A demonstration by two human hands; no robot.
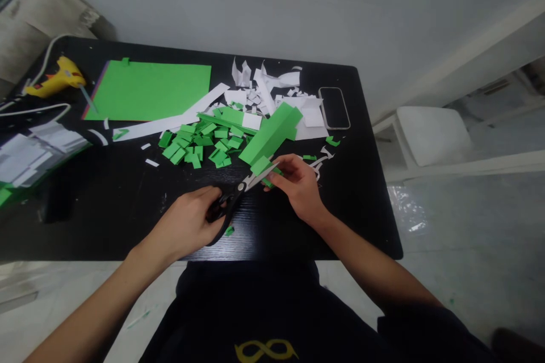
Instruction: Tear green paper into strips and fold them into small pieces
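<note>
Nearest, at the bottom, is a person's dark shirt (264,306) with a yellow looped mark, up against the edge of a black counter (106,204). A small green scrap (229,231) lies just beyond that edge. Above it, the left hand (191,218) has its fingers curled through the handles of black-handled scissors (242,186), whose silver blades point up and to the right. The right hand (298,184) keeps its fingers narrow, pinching green paper (260,165) at the blades — a small, flat, bright piece with straight edges, partly hidden by fingers and metal. It is held near the middle of the counter; whether the blades have cut into it cannot be told. Just beyond lies a broad green strip (272,133), smooth and slanting, and to its left a loose pile of small folded green pieces (183,144), boxy and creased. Farther back come crumpled and cut white scraps (290,79), a dark-screened phone (334,108) to their right, a large green sheet (157,91) to their left, and a yellow glue gun (66,76) at far left.
</note>
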